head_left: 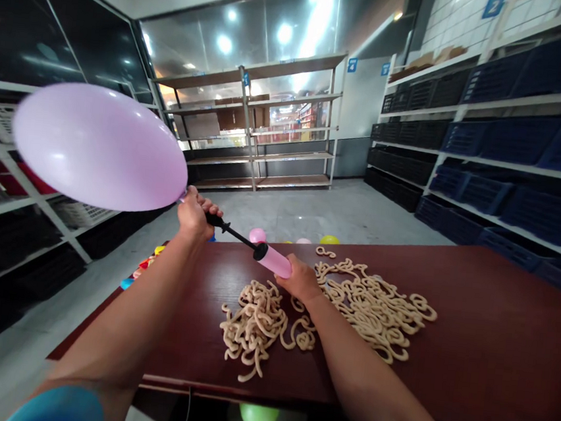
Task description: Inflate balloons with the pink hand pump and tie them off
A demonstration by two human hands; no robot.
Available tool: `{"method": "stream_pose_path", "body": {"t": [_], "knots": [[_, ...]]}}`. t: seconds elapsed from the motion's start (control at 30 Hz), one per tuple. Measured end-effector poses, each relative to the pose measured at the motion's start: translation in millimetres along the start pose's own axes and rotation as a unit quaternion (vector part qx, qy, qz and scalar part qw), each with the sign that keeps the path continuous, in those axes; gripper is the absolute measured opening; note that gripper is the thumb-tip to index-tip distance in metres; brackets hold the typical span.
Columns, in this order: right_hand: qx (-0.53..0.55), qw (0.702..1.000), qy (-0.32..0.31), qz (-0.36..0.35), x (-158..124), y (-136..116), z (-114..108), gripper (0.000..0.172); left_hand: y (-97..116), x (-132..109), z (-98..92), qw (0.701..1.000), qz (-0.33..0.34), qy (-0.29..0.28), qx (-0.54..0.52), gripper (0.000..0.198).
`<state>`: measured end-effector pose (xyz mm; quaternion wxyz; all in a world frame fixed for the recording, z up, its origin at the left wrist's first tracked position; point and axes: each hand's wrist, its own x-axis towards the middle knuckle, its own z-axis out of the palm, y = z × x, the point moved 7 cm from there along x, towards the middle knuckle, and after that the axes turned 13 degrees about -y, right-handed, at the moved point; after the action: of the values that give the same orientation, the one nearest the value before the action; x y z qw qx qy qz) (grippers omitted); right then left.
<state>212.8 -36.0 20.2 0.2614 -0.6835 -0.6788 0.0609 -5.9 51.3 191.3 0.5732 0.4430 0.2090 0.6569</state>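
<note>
A large inflated lilac balloon (101, 147) hangs in the air at the left, its neck at the fingers of my left hand (195, 214). That same hand is closed around the black end of a balloon pump (273, 261). A thin black rod runs from there to the pump's pink barrel, which my right hand (300, 280) grips above the table. Whether the balloon's neck sits on a nozzle is hidden by my left fingers. Under and beside my right hand lie a heap of beige twisted strands (255, 324) and a wider spread of the same strands (375, 306).
The dark red table (486, 336) spans the front. Small colourful items (146, 264) lie at its left edge. Pink (257, 235) and yellow balloons (328, 239) show behind it, a green balloon (259, 417) below. Shelves with dark blue crates (530, 142) line the right.
</note>
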Motion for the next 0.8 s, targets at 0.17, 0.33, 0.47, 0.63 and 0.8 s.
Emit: {"method": "stream_pose_path", "body": {"t": [0.17, 0.33, 0.47, 0.63, 0.8], "knots": [[-0.019, 0.999, -0.037, 0.012, -1, -2, 3, 0.039, -47, -17, 6.6, 0.999, -0.043, 0.015, -0.010, 0.039], [-0.031, 0.997, -0.076, 0.014, -2, 0, 7, 0.042, -94, -33, 0.4, 0.997, -0.068, 0.029, -0.033, 0.038], [-0.019, 0.996, -0.071, -0.042, -4, -10, 3, 0.060, -120, -42, -22.0, 0.990, -0.091, 0.068, -0.088, 0.035], [-0.048, 0.991, -0.033, -0.117, -13, -38, -12, 0.075, -139, -55, -28.6, 0.980, -0.115, 0.081, -0.139, 0.035], [-0.070, 0.981, -0.061, -0.168, -21, -60, -21, 0.060, -158, -65, -17.3, 0.971, -0.162, 0.058, -0.168, 0.039]]}}
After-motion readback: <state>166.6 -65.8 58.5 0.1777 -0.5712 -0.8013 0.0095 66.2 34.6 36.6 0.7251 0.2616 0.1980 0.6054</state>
